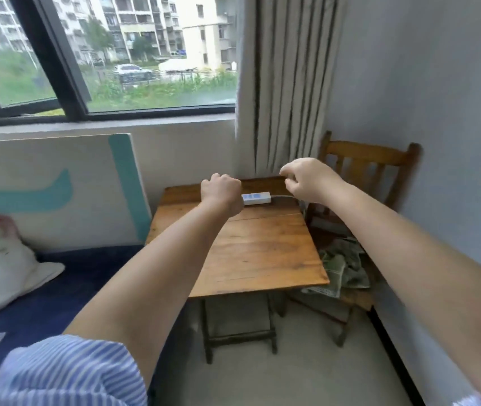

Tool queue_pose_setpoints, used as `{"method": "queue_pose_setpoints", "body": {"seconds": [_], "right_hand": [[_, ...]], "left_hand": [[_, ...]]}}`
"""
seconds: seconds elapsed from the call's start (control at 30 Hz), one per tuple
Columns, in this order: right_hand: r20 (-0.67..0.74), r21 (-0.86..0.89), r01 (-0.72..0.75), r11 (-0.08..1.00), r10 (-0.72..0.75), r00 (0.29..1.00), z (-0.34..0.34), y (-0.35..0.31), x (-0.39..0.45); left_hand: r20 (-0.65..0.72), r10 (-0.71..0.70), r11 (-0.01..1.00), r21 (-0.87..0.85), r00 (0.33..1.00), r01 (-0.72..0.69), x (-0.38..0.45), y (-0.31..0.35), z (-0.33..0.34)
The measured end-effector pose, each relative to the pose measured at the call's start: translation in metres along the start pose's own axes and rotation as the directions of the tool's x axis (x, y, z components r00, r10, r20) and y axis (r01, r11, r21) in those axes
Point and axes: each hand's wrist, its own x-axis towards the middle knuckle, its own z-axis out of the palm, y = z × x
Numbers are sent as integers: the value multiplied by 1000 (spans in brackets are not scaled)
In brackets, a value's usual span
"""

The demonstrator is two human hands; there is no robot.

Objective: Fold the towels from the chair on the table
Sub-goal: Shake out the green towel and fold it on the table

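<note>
Green patterned towels [343, 266] lie crumpled on the seat of a wooden chair [371, 155] to the right of a small wooden table [256, 250]. Both my arms stretch out over the table. My left hand [221, 191] is curled into a fist above the table's far part and holds nothing. My right hand [306, 178] hovers above the table's far right corner, its fingers loosely curled and empty. Neither hand touches the towels.
A white power strip [258, 198] with a grey cable lies at the table's back. A curtain [286, 83] hangs behind the table in the corner. On the left is a bed with a blue sheet [66, 285] and a white pillow [2, 265].
</note>
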Motion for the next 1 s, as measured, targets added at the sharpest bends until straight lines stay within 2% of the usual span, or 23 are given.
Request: {"method": "queue_pose_setpoints", "body": {"seconds": [0.2, 0.4, 0.57, 0.67, 0.8, 1.0], "right_hand": [[-10, -28, -136, 990, 136, 991, -14, 145, -3], [35, -37, -310, 950, 311, 950, 12, 254, -3], [116, -30, -431, 902, 432, 894, 49, 329, 13], [147, -20, -501, 865, 498, 854, 74, 371, 26], [214, -16, -617, 787, 605, 767, 121, 428, 51], [350, -55, -730, 681, 698, 625, 208, 485, 56]], "left_hand": [[-10, 126, 990, -57, 992, -126, 80, 119, 3], [14, 266, 961, -81, 964, -264, 147, 211, 30], [114, 345, 937, -105, 932, -334, 213, 269, 71], [202, 405, 914, -135, 892, -384, 251, 294, 103], [353, 486, 874, -163, 800, -459, 312, 321, 158], [554, 473, 877, -216, 686, -430, 358, 349, 250]]}}
